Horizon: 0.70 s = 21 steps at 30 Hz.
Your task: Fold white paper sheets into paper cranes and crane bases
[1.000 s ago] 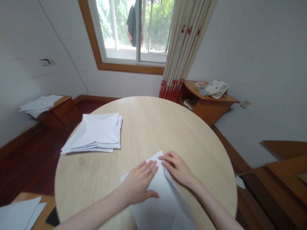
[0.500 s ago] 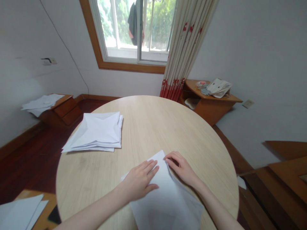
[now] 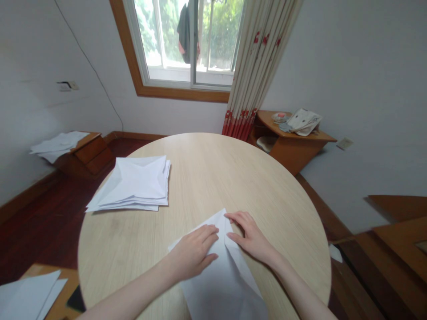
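Note:
A white sheet of paper (image 3: 222,284) lies on the near part of a round light-wood table (image 3: 207,178), partly folded to a point at its far end. My left hand (image 3: 193,251) rests flat on the sheet's left half, fingers stretched out. My right hand (image 3: 250,238) presses on the folded right flap, fingers curved down along the crease near the tip. Neither hand lifts the paper off the table.
A stack of folded white papers (image 3: 133,184) sits on the table's left side. More sheets lie on a low wooden cabinet (image 3: 76,149) at left and at the bottom left corner (image 3: 26,295). A wooden side table (image 3: 293,138) with clutter stands by the curtain.
The right flap of the sheet, spread out half a second ago, is folded back in toward the middle. My right hand shifted slightly along the crease; my left hand stayed put.

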Available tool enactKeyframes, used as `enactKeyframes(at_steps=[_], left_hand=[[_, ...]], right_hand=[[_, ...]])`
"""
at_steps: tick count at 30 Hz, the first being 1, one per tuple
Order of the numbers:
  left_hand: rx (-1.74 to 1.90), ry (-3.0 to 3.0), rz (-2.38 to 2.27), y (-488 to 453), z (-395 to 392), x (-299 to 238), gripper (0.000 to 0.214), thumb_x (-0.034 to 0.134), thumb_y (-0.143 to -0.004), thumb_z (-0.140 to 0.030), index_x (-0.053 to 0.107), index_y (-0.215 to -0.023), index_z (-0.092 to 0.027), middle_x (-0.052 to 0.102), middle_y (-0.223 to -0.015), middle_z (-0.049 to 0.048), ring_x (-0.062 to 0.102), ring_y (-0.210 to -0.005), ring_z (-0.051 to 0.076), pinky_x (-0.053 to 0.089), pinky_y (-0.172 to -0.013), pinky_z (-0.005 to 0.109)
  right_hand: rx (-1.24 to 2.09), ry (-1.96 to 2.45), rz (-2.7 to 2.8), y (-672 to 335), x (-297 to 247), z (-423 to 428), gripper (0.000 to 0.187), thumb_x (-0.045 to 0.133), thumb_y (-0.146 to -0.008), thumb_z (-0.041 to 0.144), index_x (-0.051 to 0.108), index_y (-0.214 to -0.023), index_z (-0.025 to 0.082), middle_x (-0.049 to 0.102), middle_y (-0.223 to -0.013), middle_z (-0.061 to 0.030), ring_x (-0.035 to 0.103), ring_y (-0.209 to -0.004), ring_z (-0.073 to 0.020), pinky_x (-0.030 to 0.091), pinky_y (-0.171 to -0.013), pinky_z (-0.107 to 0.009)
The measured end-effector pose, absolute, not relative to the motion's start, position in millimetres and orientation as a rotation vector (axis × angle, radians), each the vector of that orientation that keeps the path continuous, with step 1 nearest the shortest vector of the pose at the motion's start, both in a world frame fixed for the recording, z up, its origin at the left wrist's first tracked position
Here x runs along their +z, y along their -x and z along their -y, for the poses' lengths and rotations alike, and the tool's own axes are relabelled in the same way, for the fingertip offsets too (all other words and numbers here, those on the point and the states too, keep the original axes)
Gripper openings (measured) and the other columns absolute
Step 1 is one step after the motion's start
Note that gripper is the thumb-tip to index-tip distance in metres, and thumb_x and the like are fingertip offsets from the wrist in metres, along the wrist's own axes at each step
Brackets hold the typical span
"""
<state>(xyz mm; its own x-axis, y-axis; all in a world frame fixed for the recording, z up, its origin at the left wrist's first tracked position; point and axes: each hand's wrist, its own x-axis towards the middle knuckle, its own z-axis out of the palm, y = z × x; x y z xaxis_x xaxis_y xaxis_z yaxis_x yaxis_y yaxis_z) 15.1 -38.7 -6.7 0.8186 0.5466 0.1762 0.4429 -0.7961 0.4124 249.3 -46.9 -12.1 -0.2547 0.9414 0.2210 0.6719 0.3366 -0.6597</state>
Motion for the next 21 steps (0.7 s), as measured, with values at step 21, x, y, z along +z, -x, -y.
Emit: enactKeyframes(at_steps=[21], left_hand=[[0.431, -2.739, -0.599, -8.8, 25.2, -7.0, 0.036, 0.042, -0.088, -0.001, 0.058, -0.114, -0.019, 0.064, -0.121, 0.0075, 0.055, -0.12, 0.02, 0.034, -0.11, 0.042]], right_hand=[[0.5, 1.247, 2.178, -268.9, 11.9, 76.3, 0.022, 0.051, -0.093, 0.017, 0.071, -0.092, 0.027, 0.072, -0.105, -0.0032, 0.057, -0.109, -0.0218, 0.046, -0.095, -0.043]])
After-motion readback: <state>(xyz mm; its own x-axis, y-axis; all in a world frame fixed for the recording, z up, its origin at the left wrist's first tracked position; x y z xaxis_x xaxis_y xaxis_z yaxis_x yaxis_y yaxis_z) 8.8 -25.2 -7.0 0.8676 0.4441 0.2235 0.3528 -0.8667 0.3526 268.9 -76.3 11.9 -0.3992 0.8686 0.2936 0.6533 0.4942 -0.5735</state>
